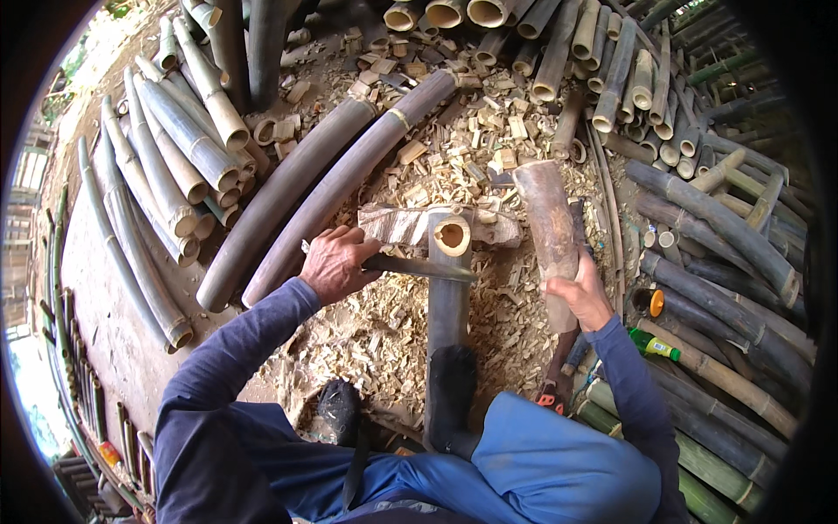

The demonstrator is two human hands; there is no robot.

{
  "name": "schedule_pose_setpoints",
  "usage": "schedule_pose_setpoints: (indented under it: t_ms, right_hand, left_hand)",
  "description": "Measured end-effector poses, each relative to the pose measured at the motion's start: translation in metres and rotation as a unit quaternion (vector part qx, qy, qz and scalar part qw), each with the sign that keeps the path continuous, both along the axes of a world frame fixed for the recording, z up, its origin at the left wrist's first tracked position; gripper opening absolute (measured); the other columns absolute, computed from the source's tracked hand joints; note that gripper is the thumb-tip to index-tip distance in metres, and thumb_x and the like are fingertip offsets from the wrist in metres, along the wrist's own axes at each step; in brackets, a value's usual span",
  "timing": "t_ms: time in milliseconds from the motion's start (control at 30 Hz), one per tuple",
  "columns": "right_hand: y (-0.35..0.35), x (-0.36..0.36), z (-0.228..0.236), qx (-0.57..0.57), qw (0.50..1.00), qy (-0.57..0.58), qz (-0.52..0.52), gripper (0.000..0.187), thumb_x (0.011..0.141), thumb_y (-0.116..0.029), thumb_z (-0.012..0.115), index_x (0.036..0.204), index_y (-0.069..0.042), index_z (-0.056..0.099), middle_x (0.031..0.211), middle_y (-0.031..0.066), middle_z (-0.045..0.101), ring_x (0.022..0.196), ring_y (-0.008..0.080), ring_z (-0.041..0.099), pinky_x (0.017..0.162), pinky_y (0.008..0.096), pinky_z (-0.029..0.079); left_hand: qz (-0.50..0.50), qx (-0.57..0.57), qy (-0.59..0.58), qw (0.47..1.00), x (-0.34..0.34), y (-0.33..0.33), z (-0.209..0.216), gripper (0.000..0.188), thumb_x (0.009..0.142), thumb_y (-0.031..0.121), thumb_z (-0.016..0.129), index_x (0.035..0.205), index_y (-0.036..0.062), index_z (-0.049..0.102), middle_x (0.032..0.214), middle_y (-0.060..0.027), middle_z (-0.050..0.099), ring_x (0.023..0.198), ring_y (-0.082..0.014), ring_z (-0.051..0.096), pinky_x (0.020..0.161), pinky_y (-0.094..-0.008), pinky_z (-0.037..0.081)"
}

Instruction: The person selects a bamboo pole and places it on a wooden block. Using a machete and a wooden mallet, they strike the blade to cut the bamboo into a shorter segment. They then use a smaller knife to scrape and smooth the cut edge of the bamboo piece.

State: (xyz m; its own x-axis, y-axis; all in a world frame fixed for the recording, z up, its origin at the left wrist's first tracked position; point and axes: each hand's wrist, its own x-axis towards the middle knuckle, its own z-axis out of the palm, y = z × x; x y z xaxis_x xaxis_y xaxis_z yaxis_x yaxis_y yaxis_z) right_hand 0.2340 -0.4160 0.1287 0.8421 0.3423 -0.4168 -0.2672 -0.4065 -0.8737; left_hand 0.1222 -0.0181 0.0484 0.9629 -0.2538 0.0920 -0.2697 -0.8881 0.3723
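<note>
A dark bamboo pole (449,319) lies lengthwise in front of me, its far part on a rough wooden block (393,225). Near its far end is a pale-rimmed round opening (451,234). My left hand (339,265) is closed around a chisel (419,266), whose long flat metal blade crosses above the pole, just nearer to me than the opening. Whether the blade touches the pole I cannot tell. In my right hand (580,293) is a thick wooden mallet (548,210), gripped by its narrower lower part, heavy end pointing away. My black-covered foot (452,393) presses on the pole's near part.
Wood chips (349,341) cover the ground around the pole. Two long bamboo poles (349,183) lie to the left, with a bamboo stack (188,131) beyond. More bamboo (716,288) fills the right side, beside a green bottle (653,344). An orange-handled tool (550,400) lies by my right knee.
</note>
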Motion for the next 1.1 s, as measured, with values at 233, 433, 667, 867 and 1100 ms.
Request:
schedule_pose_setpoints:
  t_ms: [233,433,667,867,1100]
  right_hand:
    - [0.038,0.016,0.009,-0.152,0.819,-0.443,0.331,0.070,0.076,-0.034,0.088,0.125,-0.004,0.048,0.100,0.0173,0.069,0.091,0.0305,0.073,0.077,0.0397,0.062]
    - [0.079,0.056,-0.015,-0.325,0.535,-0.602,0.496,0.059,0.079,-0.030,0.085,0.125,-0.008,0.056,0.094,0.0072,0.064,0.085,0.0234,0.067,0.074,0.0354,0.058]
    - [0.074,0.001,-0.005,-0.204,0.545,-0.601,0.547,0.040,0.082,-0.023,0.067,0.119,-0.008,0.061,0.086,0.0026,0.057,0.074,0.0151,0.059,0.060,0.0323,0.046]
    - [0.053,-0.012,0.006,-0.183,0.585,-0.563,0.554,0.050,0.077,-0.025,0.072,0.121,-0.007,0.058,0.085,0.0026,0.055,0.073,0.0161,0.059,0.059,0.0309,0.047]
    - [-0.013,0.031,0.002,-0.159,0.636,-0.555,0.512,0.042,0.076,-0.015,0.075,0.114,-0.005,0.060,0.105,0.0132,0.067,0.090,0.0247,0.070,0.071,0.0399,0.060]
  left_hand:
    - [0.062,0.091,0.097,0.989,-0.007,0.022,-0.005,0.023,0.085,0.023,0.074,0.101,0.0093,0.065,0.089,-0.0118,0.065,0.078,-0.0326,0.070,0.067,-0.0466,0.056]
    - [0.087,0.121,0.074,0.986,-0.006,0.021,-0.019,0.016,0.085,0.016,0.070,0.097,0.0092,0.064,0.088,-0.0122,0.067,0.077,-0.0340,0.070,0.067,-0.0476,0.056]
    - [0.166,-0.065,0.116,0.977,0.002,0.018,-0.016,0.023,0.092,0.029,0.071,0.088,0.0066,0.068,0.075,-0.0134,0.070,0.063,-0.0312,0.068,0.058,-0.0431,0.054]
    - [0.038,0.078,0.066,0.994,0.002,-0.018,-0.014,0.017,0.097,0.018,0.059,0.088,0.0046,0.064,0.077,-0.0120,0.067,0.061,-0.0251,0.067,0.054,-0.0439,0.053]
    - [0.036,0.086,0.155,0.984,0.015,-0.020,-0.008,0.015,0.097,0.013,0.055,0.090,0.0026,0.063,0.074,-0.0164,0.068,0.062,-0.0300,0.071,0.054,-0.0458,0.056]
